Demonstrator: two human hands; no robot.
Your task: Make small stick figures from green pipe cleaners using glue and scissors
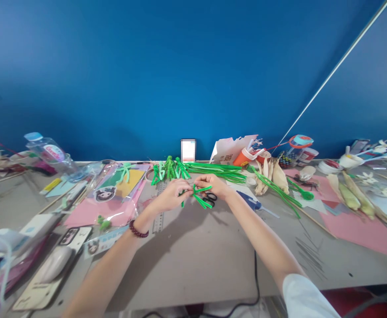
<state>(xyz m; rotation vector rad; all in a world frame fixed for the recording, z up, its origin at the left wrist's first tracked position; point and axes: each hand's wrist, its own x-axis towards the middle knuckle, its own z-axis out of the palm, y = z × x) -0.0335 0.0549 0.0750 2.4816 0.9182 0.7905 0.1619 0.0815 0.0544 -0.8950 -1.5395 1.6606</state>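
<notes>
My left hand (pixel 176 194) and my right hand (pixel 212 183) meet over the middle of the table. Between them are green pipe cleaners (pixel 202 201), whose loose ends fan out to the right and downward. Both hands have their fingers pinched on this bunch. Just behind it, partly covered, lie black-handled scissors (pixel 210 198). Finished-looking green pipe cleaner figures (pixel 169 168) stand beyond my left hand, and a long bundle of straight green pipe cleaners (pixel 218 170) lies beyond my right. A ruler (pixel 158 221) rests beside my left wrist.
A phone (pixel 188 151) leans against the blue wall. To the left are pink paper (pixel 80 215), a plastic bottle (pixel 52 152) and a computer mouse (pixel 57 264). At right lie a blue glue gun (pixel 249 201), corn husks (pixel 279 176) and more pink paper (pixel 362 232). A black cable (pixel 256 278) crosses the front edge.
</notes>
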